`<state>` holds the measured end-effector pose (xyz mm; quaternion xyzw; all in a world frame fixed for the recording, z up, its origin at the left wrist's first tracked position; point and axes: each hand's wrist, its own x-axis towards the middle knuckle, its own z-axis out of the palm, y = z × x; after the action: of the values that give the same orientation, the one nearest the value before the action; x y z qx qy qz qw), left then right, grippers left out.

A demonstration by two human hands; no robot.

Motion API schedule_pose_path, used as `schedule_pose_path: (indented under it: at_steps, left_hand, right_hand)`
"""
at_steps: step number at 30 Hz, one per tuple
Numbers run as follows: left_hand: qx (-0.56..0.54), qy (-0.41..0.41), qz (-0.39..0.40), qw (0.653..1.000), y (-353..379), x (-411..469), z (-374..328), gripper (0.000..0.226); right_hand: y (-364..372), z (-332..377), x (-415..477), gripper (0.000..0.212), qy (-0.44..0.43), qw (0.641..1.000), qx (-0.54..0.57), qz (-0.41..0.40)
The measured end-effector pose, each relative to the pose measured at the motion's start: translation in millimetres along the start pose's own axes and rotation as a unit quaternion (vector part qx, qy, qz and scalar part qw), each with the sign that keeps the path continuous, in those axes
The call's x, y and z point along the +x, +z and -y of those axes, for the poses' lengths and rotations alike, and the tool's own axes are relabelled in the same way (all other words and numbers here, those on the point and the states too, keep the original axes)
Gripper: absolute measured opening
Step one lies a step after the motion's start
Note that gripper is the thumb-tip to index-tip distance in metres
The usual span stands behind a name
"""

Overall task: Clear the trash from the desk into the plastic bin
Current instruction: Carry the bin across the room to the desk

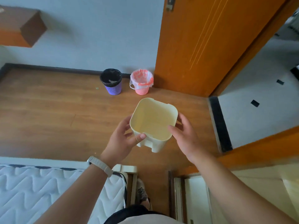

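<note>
Holding: both hands grip the cream plastic bin (153,122) from opposite sides, with its mouth facing up.
Left hand: the left hand (123,138) wraps the bin's left wall with its thumb pressed flat on the near face. Its fingers are hidden behind the bin.
Right hand: the right hand (184,135) clasps the right wall, thumb hooked over the near-right rim.
Reason for the hold: a grip on two sides probably keeps the light bin level and its opening in plain sight.
Bin position: it hangs in the air over the wooden floor (48,118), mid-scene, touching only the hands.
Bin contents: the inside shows bare plastic, with no trash visible.
Floor bins: a purple bin (113,88) with a black liner and a pink bin (142,91) with a white-and-red bag stand side by side against the far wall. They sit just left of the orange door (194,46), well apart from the held bin and probably tucked there to stay out of the walkway.
Near side: a quilted mattress (40,191) fills the near left, and a shoe (142,193) shows below the arms.
Desk: I cannot tell where the desk or its trash lies, since no litter is in view.
Step in hand: the empty bin seems ready to be carried to the desk.
</note>
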<state>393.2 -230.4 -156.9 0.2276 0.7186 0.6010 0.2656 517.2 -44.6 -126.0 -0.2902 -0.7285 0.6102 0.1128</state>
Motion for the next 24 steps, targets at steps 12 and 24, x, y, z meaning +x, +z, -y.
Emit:
schedule_pose_path:
  at_steps: [12, 24]
  left_hand:
    - [-0.026, 0.008, -0.119, 0.993, -109.9, 56.8, -12.5, 0.076]
    - [-0.016, -0.018, -0.248, 0.968, -165.0, 93.7, -10.0, 0.082]
  right_hand:
    - [96.2, 66.9, 119.1, 0.044, -0.052, 0.993, -0.005, 0.109]
    - [166.3, 93.0, 219.2, 0.043, -0.089, 0.966, -0.021, 0.240]
